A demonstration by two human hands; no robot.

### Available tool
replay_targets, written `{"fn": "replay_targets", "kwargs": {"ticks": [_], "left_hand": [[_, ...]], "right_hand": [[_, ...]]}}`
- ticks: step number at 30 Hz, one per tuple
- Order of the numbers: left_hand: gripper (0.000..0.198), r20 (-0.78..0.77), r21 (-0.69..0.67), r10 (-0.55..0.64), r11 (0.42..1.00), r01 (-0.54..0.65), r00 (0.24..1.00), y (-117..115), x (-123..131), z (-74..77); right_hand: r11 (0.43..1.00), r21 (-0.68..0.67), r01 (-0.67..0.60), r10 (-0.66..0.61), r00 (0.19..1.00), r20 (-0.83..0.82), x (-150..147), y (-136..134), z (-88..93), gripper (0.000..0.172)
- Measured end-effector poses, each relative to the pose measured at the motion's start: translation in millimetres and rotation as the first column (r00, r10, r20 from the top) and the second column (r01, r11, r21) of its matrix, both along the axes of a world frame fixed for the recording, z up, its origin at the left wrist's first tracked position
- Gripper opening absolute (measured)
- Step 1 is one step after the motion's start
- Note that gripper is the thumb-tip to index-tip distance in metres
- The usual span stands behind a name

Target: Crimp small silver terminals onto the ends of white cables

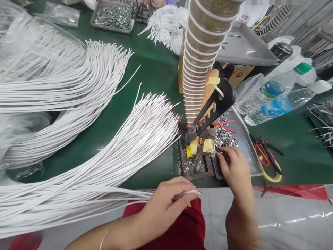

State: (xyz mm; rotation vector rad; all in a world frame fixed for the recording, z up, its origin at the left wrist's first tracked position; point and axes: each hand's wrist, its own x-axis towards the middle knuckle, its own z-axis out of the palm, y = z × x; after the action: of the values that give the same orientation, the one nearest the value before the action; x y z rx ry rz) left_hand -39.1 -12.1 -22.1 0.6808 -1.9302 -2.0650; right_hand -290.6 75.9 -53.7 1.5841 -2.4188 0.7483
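My left hand [166, 205] is closed in a pinch on the ends of a few white cables [191, 192], near the front edge of the table. They belong to a big fan of white cables [125, 149] spread over the green mat. My right hand [235, 170] reaches into a grey metal tray [247, 146] of small shiny metal terminals [226, 137], its fingertips pinched on something too small to name. Just left of that hand stands a hand-lever crimping press [205, 118] with a black handle and a yellow block at its base.
A second, larger bundle of white cables [65, 80] lies at the left. A tall spool stack [205, 45] rises behind the press. Two plastic water bottles [281, 97] lie at right, and red-handled pliers [267, 156] beside the tray. Another tray of parts [113, 17] sits at the back.
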Motion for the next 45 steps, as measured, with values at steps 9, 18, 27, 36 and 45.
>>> {"fn": "replay_targets", "kwargs": {"ticks": [9,18,27,36,45], "left_hand": [[0.015,0.018,0.057,0.085,0.995,-0.086,0.996,2,3,-3.7],[0.012,-0.019,0.110,0.184,0.977,-0.181,0.983,-7,-4,1.7],[0.010,-0.088,0.307,0.233,0.931,-0.196,0.968,-3,-7,2.0],[0.011,-0.069,0.325,0.238,0.924,-0.204,0.969,-9,-8,3.4],[0.011,-0.055,0.313,0.269,0.919,-0.240,0.961,-16,-11,6.1]], "right_hand": [[0.998,-0.043,-0.037,0.041,0.995,0.095,12,13,10.6,0.008],[0.921,-0.269,-0.283,0.381,0.799,0.464,76,24,20.6,0.023],[0.902,-0.294,-0.316,0.419,0.802,0.425,92,24,19.5,0.029],[0.896,-0.337,-0.288,0.361,0.916,0.175,98,24,20.3,0.028],[0.894,-0.355,-0.272,0.320,0.944,0.084,101,19,15.7,0.029]]}}
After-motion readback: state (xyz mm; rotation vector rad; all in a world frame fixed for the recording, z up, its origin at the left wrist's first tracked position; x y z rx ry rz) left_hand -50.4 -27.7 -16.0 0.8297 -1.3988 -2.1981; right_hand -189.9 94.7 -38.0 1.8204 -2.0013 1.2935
